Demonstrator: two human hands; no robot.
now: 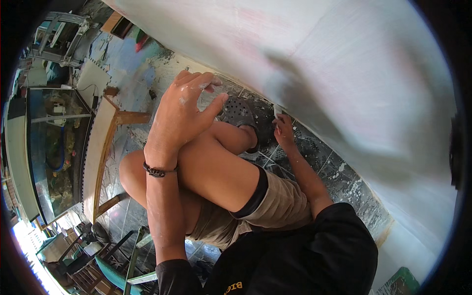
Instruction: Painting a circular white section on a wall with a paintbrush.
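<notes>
My left hand (188,107) rests by the wrist over my raised knee, its fingers bent and apart, with white smears on the skin and nothing in it. Low at the foot of the pale, smooth-coated wall (332,66), my right hand (284,132) grips a small tool with a whitish blade (277,110) against the wall's lower edge. The tool's kind cannot be told; a bit of red shows between the fingers. A dark clog with holes (239,110) is on my foot between the two hands.
Dark floor tiles (332,166) bear white spatters along the wall. On the left stand a glass aquarium (59,147) and a wooden-framed panel with legs (101,155). A metal ladder (136,258) is near my lower left, and a green container (402,282) is at lower right.
</notes>
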